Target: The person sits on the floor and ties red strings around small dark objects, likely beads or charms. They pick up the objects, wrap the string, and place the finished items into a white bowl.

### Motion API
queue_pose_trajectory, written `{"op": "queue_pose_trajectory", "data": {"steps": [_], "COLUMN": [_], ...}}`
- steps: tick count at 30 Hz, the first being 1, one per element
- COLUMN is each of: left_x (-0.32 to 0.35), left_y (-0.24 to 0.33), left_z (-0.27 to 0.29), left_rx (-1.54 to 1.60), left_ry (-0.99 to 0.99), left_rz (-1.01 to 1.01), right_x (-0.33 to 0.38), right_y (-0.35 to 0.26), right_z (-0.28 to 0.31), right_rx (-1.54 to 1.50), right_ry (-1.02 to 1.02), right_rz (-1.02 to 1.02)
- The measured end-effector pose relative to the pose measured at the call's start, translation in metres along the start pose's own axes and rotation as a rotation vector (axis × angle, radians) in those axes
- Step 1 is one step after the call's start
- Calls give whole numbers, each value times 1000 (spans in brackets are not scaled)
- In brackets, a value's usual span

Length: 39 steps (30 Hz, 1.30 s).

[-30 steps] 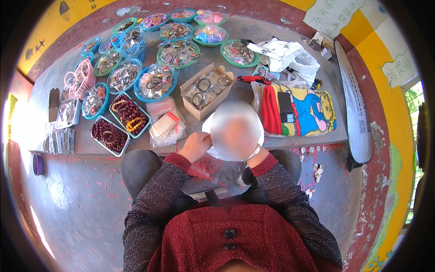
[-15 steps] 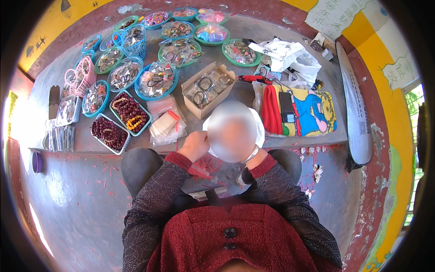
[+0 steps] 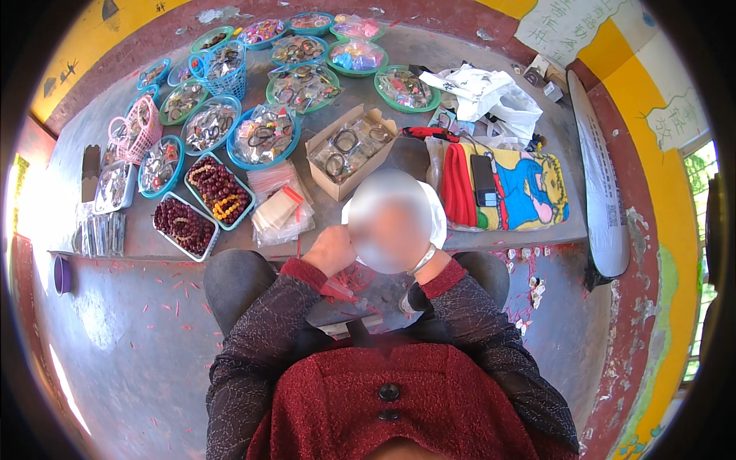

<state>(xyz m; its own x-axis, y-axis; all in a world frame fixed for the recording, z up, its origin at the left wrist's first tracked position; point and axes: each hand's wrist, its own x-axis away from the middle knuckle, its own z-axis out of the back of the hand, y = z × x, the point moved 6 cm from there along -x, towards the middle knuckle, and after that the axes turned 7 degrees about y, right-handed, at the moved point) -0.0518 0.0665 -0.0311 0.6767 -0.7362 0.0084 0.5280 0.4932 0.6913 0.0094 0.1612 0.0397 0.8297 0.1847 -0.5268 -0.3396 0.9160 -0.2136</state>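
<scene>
A blurred oval patch covers the space between my hands and hides most of the fingers. My left hand comes in from the left with its fingers curled, at the edge of the patch. What it grips, if anything, is hidden. On the other side, my right hand, with a pale bracelet at the wrist, reaches into the patch; its fingers do not show. A round white thing shows its rim around the patch, near the table edge. Just beyond it stands an open cardboard box holding bagged dark bracelets.
Small clear bags lie left of my hands, beside trays of dark bead strings. Several baskets of bagged trinkets stand farther back. Right are a folded colourful towel, a dark phone and white plastic bags.
Both hands stay almost in place; my left hand has shifted very slightly. The things on the table have not moved.
</scene>
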Motion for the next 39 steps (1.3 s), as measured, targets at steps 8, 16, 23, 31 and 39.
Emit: {"op": "queue_pose_trajectory", "data": {"steps": [8,16,23,31,39], "left_x": [-3,-3,-4,-4,-1], "left_y": [-6,0,-13,-6,8], "left_z": [2,3,1,10,15], "left_rx": [163,265,657,941,1040], "left_ry": [-11,-40,-99,-123,-154], "left_rz": [79,61,330,375,356], "right_x": [-4,-2,-11,-11,-8], "right_y": [-1,-3,11,18,3], "right_z": [15,3,26,37,23], "right_rx": [-46,5,-259,-289,-105], "right_ry": [135,-21,99,127,24], "right_rz": [-21,57,-107,-196,-105]}}
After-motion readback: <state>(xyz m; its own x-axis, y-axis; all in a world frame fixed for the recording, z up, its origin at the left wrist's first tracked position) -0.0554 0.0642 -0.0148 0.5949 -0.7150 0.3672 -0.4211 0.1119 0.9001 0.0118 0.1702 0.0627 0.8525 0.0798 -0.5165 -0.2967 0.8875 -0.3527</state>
